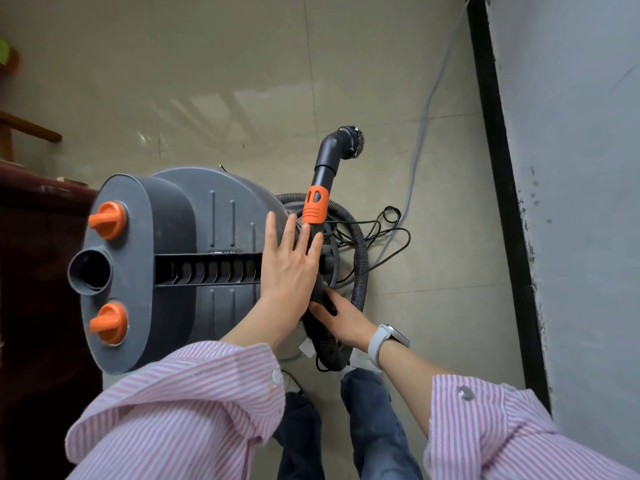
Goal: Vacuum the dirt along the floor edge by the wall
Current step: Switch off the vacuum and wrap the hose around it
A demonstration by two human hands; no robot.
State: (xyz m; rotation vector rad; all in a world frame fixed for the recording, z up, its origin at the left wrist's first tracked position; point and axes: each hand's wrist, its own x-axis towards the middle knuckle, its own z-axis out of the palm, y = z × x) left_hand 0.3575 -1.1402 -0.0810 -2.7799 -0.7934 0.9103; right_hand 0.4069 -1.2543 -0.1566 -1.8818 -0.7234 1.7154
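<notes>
Grey moulded-plastic vacuum cleaner point(194, 258), drum-shaped with two orange knobs, stands at centre-left on glossy beige floor tiles point(242, 81). Left hand point(289, 261) lies flat on its lid, fingers straight and spread. Right hand point(341, 318) curls round the ribbed black hose point(362, 268), coiled at 3 o'clock of the drum. Rigid wand point(320, 188) with orange collar points to 12 o'clock. Black skirting point(502, 202) edges the scuffed wall point(571, 168) at 3 o'clock.

Beige tiled floor point(346, 81), glossy, grout lines visible. Grey vacuum point(194, 258) stands on it. Black ribbed hose point(362, 258) loops beside vacuum, thin black cord point(388, 220) tangled next to it. Pale cable point(424, 133) runs along floor near black skirting point(498, 168).
</notes>
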